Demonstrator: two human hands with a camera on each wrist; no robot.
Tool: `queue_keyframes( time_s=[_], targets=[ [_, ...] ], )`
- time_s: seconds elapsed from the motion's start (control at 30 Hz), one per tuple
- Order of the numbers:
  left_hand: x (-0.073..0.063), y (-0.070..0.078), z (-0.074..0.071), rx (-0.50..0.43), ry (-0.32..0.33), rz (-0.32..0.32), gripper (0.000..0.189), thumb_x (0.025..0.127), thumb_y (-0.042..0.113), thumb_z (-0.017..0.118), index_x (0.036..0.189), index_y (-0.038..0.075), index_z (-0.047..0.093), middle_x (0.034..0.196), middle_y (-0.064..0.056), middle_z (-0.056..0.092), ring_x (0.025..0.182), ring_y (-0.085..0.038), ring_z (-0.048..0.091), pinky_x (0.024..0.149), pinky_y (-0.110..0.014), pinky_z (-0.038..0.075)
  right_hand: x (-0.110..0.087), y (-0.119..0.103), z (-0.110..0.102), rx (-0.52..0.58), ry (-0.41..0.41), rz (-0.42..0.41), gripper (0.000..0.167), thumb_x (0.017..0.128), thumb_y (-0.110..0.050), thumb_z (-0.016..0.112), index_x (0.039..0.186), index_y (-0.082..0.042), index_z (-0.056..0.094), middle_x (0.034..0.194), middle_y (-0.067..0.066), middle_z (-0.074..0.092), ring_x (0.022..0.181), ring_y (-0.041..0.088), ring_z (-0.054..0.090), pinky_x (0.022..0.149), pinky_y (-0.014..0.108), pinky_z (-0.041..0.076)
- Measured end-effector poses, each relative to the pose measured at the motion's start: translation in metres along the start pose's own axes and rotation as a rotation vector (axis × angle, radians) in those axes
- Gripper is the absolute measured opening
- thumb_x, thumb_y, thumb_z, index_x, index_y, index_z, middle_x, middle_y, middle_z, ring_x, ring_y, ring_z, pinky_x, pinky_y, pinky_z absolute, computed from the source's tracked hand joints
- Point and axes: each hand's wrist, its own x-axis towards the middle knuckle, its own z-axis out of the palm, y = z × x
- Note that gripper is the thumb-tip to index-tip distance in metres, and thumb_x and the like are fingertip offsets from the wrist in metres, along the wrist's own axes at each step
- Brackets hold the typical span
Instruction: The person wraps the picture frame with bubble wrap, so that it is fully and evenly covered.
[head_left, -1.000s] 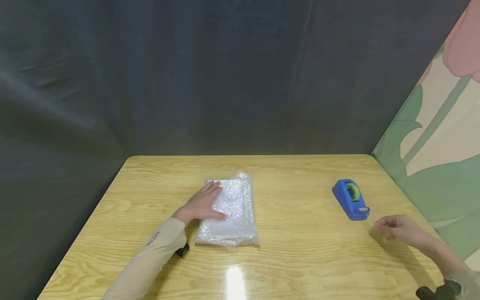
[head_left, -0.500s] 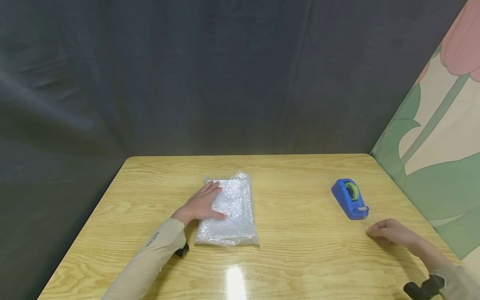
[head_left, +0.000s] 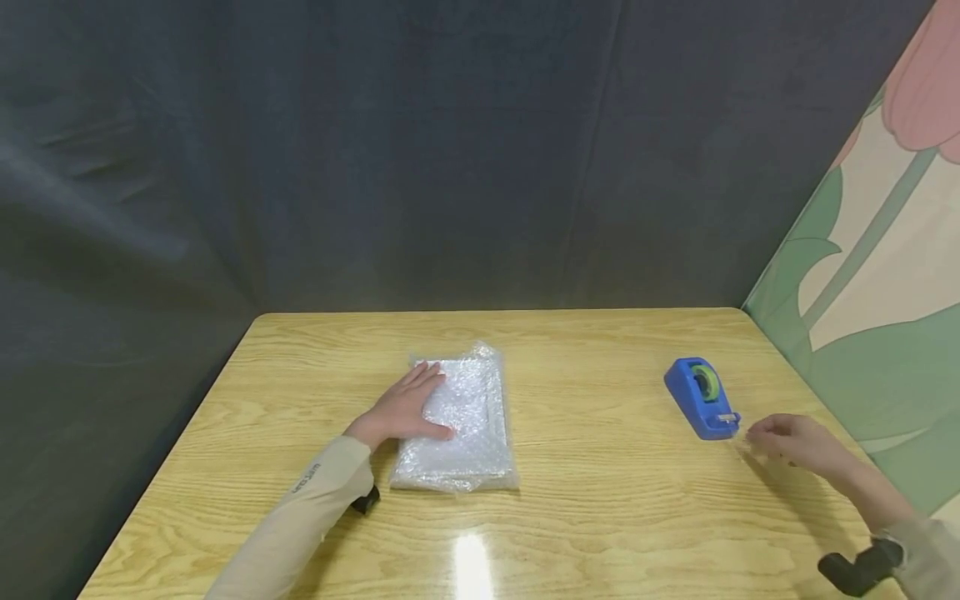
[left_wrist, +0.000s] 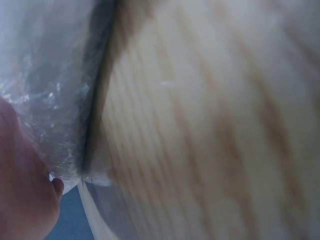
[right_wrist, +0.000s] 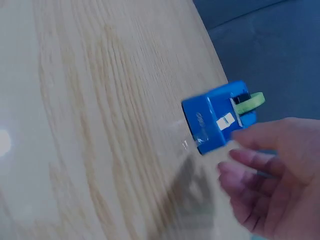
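A flat rectangular item in clear bubble wrap [head_left: 471, 421] lies left of centre on the wooden table. My left hand [head_left: 401, 410] rests on its left part, fingers spread across the wrap. Close up in the left wrist view, the wrap's edge [left_wrist: 60, 95] meets the tabletop beside the hand [left_wrist: 25, 185]. At the right stands a blue tape dispenser [head_left: 684, 393] with a green-cored roll. Just beyond its cutter end hovers my right hand [head_left: 802, 443], fingers loosely bent, nothing visible between them. A bit of clear tape [right_wrist: 186, 145] hangs at the dispenser's front in the right wrist view.
Dark cloth [head_left: 480, 167] hangs behind and to the left of the wooden table [head_left: 585, 517]. On the right is a flower-patterned curtain [head_left: 885, 333]. Light glares off the table's front middle.
My right hand dipped leftward and down in front of the dispenser, then came back up and right beside its cutter end. The left hand and the wrapped item stayed in place.
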Motion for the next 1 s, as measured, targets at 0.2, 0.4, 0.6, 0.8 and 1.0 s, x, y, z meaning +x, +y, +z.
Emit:
queue_keyframes(
  time_s=[0.2, 0.4, 0.6, 0.8, 1.0],
  targets=[
    [0.001, -0.003, 0.002, -0.005, 0.003, 0.007, 0.102, 0.067, 0.065, 0.064, 0.144, 0.011, 0.025, 0.152, -0.002, 0.007, 0.139, -0.020, -0.001, 0.112, -0.041, 0.007, 0.005, -0.004, 0.011, 0.111, 0.082, 0.035, 0.046, 0.095, -0.027, 0.046, 0.108, 0.017, 0.053, 0.089, 0.011, 0.064, 0.073, 0.008, 0.056, 0.061, 0.028, 0.049],
    [0.002, -0.004, 0.003, -0.006, 0.005, 0.009, 0.102, 0.067, 0.066, 0.063, 0.144, 0.011, 0.024, 0.152, -0.002, 0.007, 0.139, -0.019, -0.001, 0.112, -0.041, 0.007, 0.007, -0.005, 0.015, 0.197, 0.079, 0.094, 0.049, 0.094, -0.028, 0.046, 0.106, 0.018, 0.053, 0.076, 0.001, 0.059, 0.071, 0.007, 0.051, 0.062, 0.026, 0.047],
    [0.003, -0.004, 0.003, -0.007, 0.007, 0.016, 0.102, 0.066, 0.065, 0.064, 0.144, 0.011, 0.025, 0.152, -0.003, 0.008, 0.139, -0.020, -0.001, 0.112, -0.040, 0.007, 0.006, -0.005, 0.017, 0.258, 0.092, 0.093, 0.051, 0.093, -0.029, 0.046, 0.106, 0.020, 0.053, 0.079, -0.004, 0.060, 0.072, 0.005, 0.052, 0.065, 0.022, 0.047],
    [0.003, -0.004, 0.003, -0.003, 0.006, 0.014, 0.103, 0.066, 0.065, 0.064, 0.144, 0.011, 0.025, 0.152, -0.003, 0.007, 0.139, -0.020, -0.001, 0.112, -0.040, 0.007, 0.008, -0.007, 0.024, 0.270, 0.158, 0.125, 0.055, 0.093, -0.033, 0.049, 0.109, 0.020, 0.052, 0.092, 0.008, 0.065, 0.073, -0.001, 0.054, 0.065, 0.021, 0.049],
    [0.002, -0.004, 0.003, -0.006, 0.001, -0.001, 0.102, 0.067, 0.065, 0.064, 0.144, 0.012, 0.024, 0.152, -0.001, 0.006, 0.139, -0.019, -0.002, 0.112, -0.040, 0.007, 0.009, -0.007, 0.034, 0.249, 0.251, 0.117, 0.054, 0.091, -0.037, 0.051, 0.103, 0.015, 0.058, 0.085, -0.008, 0.062, 0.073, -0.007, 0.049, 0.062, 0.019, 0.046]
  ],
)
